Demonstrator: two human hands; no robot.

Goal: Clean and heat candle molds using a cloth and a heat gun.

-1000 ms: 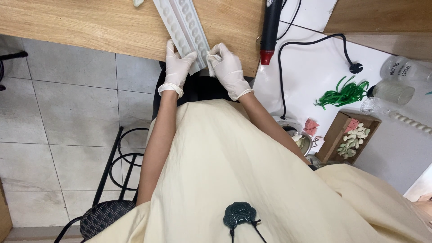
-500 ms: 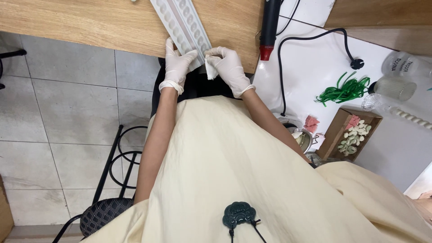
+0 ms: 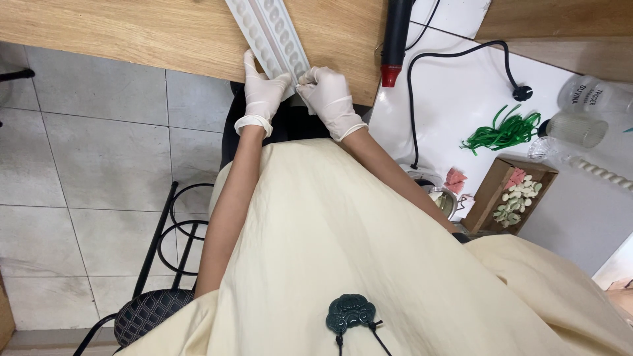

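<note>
White mould [image 3: 270,29] on light wood table [image 3: 132,33], white gloves, green cord [image 3: 504,132] (perhaps plastic).

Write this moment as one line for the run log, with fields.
left hand: gloved, on white mould tray | right hand: gloved, pinching tray's near end | tray: on wooden table edge

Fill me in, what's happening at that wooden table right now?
A person in white gloves is working on a long white mould tray with rows of oval cavities, lying at the edge of the wooden table. The left hand is pressed against the tray's near end, and the right hand pinches its corner from the other side. A black and red heat gun lies to the right, untouched, near a cardboard box of small moulded pieces.
</note>
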